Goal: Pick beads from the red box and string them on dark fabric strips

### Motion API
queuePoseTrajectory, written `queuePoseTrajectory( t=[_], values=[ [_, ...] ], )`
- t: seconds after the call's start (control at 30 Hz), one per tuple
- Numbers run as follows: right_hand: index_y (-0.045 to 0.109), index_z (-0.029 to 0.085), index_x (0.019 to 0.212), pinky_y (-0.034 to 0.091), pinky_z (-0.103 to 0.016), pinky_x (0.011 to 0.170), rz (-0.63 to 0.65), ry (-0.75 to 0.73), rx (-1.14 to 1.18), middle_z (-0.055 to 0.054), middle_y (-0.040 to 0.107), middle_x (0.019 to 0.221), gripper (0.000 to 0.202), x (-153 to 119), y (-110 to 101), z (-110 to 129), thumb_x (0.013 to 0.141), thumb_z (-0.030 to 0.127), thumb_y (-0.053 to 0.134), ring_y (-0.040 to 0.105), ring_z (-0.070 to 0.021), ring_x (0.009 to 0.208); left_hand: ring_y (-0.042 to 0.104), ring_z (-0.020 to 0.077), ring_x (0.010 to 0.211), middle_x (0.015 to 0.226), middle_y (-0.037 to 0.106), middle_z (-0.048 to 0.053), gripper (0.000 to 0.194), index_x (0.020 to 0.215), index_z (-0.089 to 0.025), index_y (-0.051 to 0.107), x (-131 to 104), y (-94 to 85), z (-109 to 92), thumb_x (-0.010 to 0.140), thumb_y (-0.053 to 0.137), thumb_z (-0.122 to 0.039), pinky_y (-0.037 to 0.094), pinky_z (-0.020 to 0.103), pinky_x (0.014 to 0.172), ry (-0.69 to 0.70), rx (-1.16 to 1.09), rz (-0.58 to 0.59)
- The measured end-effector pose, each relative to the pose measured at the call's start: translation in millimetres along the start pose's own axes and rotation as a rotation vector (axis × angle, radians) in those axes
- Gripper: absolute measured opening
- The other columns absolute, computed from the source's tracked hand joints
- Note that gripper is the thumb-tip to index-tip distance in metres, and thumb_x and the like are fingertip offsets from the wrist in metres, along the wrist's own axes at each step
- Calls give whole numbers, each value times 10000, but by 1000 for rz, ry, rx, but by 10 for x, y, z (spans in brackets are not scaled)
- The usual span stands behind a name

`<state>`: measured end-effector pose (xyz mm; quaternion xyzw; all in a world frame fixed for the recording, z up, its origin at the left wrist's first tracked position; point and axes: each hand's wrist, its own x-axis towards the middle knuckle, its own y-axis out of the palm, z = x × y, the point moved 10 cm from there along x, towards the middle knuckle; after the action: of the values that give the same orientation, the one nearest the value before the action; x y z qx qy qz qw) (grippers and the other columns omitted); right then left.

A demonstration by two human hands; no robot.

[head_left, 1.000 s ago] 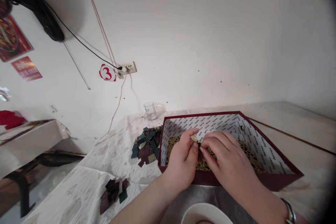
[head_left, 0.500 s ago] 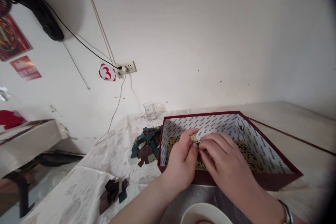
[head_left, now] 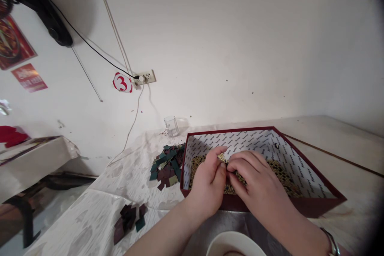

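A dark red box (head_left: 312,207) with a patterned white lining holds many small gold and black pieces (head_left: 280,174). Over its near side, my left hand (head_left: 210,182) and my right hand (head_left: 255,178) meet at the fingertips. Both are closed, pinching something small and dark that is too hidden to make out. A bracelet circles my right wrist. Left of the box lies a pile of dark green and brown pieces (head_left: 168,166), and a smaller pile (head_left: 127,218) sits nearer me. Below my hands is the rim of a white bowl (head_left: 214,244).
A glass mug (head_left: 171,126) stands behind the pile by the wall. A white cable (head_left: 136,116) runs from the wall socket (head_left: 148,77) down to the table. At the far left is another covered surface (head_left: 39,156) with red cloth on it.
My right wrist has shifted very slightly to the right. The fingertips stay together in nearly the same place.
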<state>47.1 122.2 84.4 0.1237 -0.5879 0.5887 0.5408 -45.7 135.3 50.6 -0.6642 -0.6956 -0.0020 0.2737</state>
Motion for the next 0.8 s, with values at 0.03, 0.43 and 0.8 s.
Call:
queuePoseTrajectory(
  t=[0.03,0.43,0.8],
  values=[
    [505,170,800,407,-396,806,1,0,1,-47,537,890,125,1,0,3,781,51,537,460,-203,886,426,105,665,725,455,-27,313,1218,-256,413,1,-2,-2,914,341,-245,389,244,659,-1,1,-1],
    [505,178,806,399,-400,808,37,22,16,-46,537,897,128,1,28,-15,790,52,518,457,-207,890,436,119,654,706,461,-21,326,1224,-243,420,9,-9,42,908,345,-267,406,251,637,-24,-13,-6],
    [481,175,784,397,-380,790,10,23,-9,-45,529,886,110,9,2,-47,808,78,528,458,-195,867,538,156,872,990,581,27,325,1217,-240,442,14,-73,12,902,361,-257,436,315,819,-17,86,-50]
  ],
)
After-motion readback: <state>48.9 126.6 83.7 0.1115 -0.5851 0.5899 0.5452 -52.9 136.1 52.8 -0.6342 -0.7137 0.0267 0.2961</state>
